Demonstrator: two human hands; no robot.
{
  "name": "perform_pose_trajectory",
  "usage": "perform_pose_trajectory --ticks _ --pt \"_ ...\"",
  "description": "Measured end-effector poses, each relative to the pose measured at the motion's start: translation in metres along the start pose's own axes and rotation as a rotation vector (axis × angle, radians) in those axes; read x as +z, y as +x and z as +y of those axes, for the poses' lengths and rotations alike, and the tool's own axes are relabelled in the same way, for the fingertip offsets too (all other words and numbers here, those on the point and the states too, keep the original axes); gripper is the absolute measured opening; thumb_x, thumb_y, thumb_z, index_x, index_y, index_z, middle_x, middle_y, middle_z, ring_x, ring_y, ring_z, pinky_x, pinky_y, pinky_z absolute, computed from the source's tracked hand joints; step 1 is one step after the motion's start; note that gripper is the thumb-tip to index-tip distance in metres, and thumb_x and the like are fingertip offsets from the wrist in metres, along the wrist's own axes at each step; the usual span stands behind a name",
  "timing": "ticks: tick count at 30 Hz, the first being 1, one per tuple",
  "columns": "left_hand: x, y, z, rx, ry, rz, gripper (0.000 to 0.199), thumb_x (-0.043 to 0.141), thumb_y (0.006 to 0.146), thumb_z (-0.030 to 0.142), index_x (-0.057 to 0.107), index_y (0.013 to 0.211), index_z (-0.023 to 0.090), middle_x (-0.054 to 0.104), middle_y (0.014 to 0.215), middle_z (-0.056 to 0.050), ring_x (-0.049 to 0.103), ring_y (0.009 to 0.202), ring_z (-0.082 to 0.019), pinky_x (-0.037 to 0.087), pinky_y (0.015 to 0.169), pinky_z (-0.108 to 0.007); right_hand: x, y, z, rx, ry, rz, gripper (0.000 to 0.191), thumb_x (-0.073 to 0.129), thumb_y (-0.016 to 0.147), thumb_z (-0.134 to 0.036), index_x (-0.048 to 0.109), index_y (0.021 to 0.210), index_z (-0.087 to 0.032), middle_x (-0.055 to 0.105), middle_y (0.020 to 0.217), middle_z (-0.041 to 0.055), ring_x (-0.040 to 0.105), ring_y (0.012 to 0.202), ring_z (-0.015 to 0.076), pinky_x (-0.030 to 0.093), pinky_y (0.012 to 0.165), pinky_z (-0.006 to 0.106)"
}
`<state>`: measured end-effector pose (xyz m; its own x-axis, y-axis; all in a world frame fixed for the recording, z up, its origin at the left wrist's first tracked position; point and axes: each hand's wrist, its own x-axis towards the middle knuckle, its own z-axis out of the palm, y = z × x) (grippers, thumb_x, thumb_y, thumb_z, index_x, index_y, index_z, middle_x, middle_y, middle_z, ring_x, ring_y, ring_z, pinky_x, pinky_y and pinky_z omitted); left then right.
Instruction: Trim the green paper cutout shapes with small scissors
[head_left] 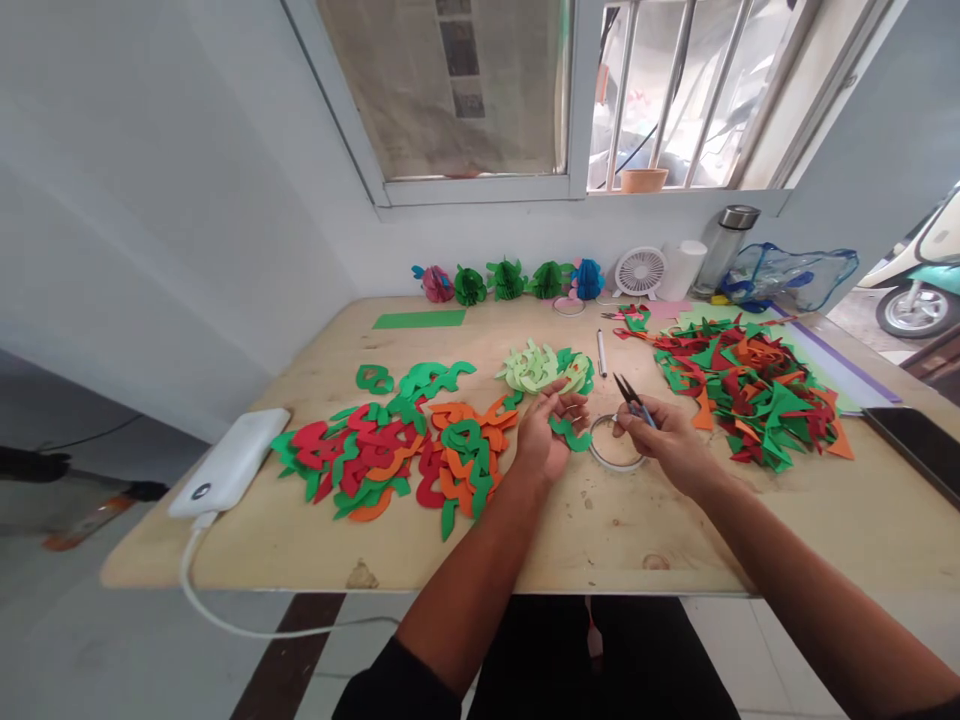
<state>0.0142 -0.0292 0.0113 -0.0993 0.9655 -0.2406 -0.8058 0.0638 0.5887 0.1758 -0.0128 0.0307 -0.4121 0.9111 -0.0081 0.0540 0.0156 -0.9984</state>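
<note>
My left hand (553,425) is closed on a wavy green paper piece (571,435) that sticks out to its right. In my right hand (664,438) is a pair of scissors (632,399), tips pointing up and to the left, blades slightly apart. A roll of tape (616,464) lies on the table between my hands, partly behind my right fingers. Pale green cut shapes (531,366) sit just beyond my left hand. Left of that hand are orange cut pieces (450,484) and a heap of red and green ones (364,450).
Paper scraps (750,380) are piled at the right, near a phone (915,450). A pen (601,353) lies beyond the scissors. Paper figures (506,279), a small fan (640,272) and a bottle (726,250) stand along the wall. A power bank (231,462) is at left.
</note>
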Motion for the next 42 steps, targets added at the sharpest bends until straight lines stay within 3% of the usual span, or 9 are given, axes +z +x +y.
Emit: perform_pose_trajectory --ticks 4,8,12,18,27,31,37,42 --pt "0.001 0.002 0.001 -0.034 -0.087 -0.066 0.018 0.051 0.081 0.021 0.057 0.097 0.017 0.067 0.079 -0.006 0.063 0.071 -0.016 0.047 0.069 -0.031 0.022 0.002 -0.018 -0.063 -0.127 -0.040 0.023 0.063 0.074 -0.040 0.062 0.074 -0.017 0.045 0.055 -0.0036 0.029 0.047 0.0067 0.020 0.043 0.023" --pt "0.003 0.002 0.003 -0.059 -0.086 -0.118 0.020 0.050 0.083 0.024 0.059 0.099 0.017 0.067 0.088 -0.008 0.063 0.077 -0.017 0.048 0.070 -0.030 0.035 0.010 -0.017 -0.096 -0.091 -0.013 0.023 0.063 0.073 -0.041 0.061 0.069 -0.018 0.047 0.054 -0.0026 0.035 0.049 0.0088 0.024 0.044 0.023" --pt "0.005 0.001 0.005 -0.055 -0.071 -0.082 0.020 0.048 0.085 0.025 0.061 0.098 0.018 0.067 0.094 -0.008 0.063 0.084 -0.017 0.048 0.075 -0.030 0.036 0.014 -0.003 -0.118 -0.049 -0.029 0.026 0.063 0.073 -0.044 0.063 0.074 -0.018 0.056 0.063 0.0006 0.046 0.059 0.0132 0.033 0.051 0.024" --pt "0.008 -0.003 0.008 -0.082 -0.097 -0.038 0.020 0.045 0.086 0.023 0.062 0.095 0.016 0.066 0.101 -0.010 0.063 0.093 -0.019 0.048 0.084 -0.034 0.034 0.012 0.010 -0.101 -0.119 -0.096 0.025 0.061 0.075 -0.041 0.065 0.084 -0.018 0.059 0.070 0.0009 0.047 0.059 0.0127 0.036 0.056 0.025" --pt "0.009 -0.004 0.004 -0.076 -0.094 -0.051 0.022 0.043 0.087 0.024 0.062 0.094 0.015 0.066 0.098 -0.010 0.063 0.091 -0.019 0.048 0.084 -0.034 0.034 0.010 0.009 -0.251 -0.195 -0.128 0.017 0.058 0.079 -0.034 0.065 0.087 -0.021 0.065 0.099 0.0058 0.057 0.091 0.0211 0.042 0.081 0.033" --pt "0.010 -0.004 0.005 -0.095 -0.116 -0.052 0.022 0.043 0.087 0.025 0.062 0.094 0.015 0.066 0.099 -0.010 0.063 0.090 -0.019 0.048 0.083 -0.034 0.034 0.011 0.011 -0.251 -0.196 -0.101 0.016 0.058 0.079 -0.034 0.064 0.085 -0.020 0.065 0.096 0.0058 0.057 0.086 0.0195 0.042 0.078 0.032" --pt "0.007 -0.001 0.013 -0.030 -0.194 0.029 0.022 0.044 0.086 0.026 0.063 0.089 0.015 0.066 0.101 -0.012 0.063 0.094 -0.022 0.048 0.080 -0.037 0.031 0.013 0.010 -0.179 -0.135 -0.053 0.025 0.057 0.079 -0.043 0.063 0.082 -0.019 0.062 0.074 0.0031 0.055 0.074 0.0174 0.042 0.065 0.027" --pt "0.006 0.000 0.017 -0.017 -0.235 0.058 0.022 0.043 0.086 0.024 0.063 0.088 0.016 0.067 0.100 -0.012 0.062 0.100 -0.024 0.048 0.083 -0.039 0.030 0.012 0.010 -0.108 -0.241 -0.099 0.028 0.056 0.079 -0.044 0.062 0.082 -0.017 0.048 0.059 -0.0024 0.039 0.053 0.0101 0.031 0.050 0.023"
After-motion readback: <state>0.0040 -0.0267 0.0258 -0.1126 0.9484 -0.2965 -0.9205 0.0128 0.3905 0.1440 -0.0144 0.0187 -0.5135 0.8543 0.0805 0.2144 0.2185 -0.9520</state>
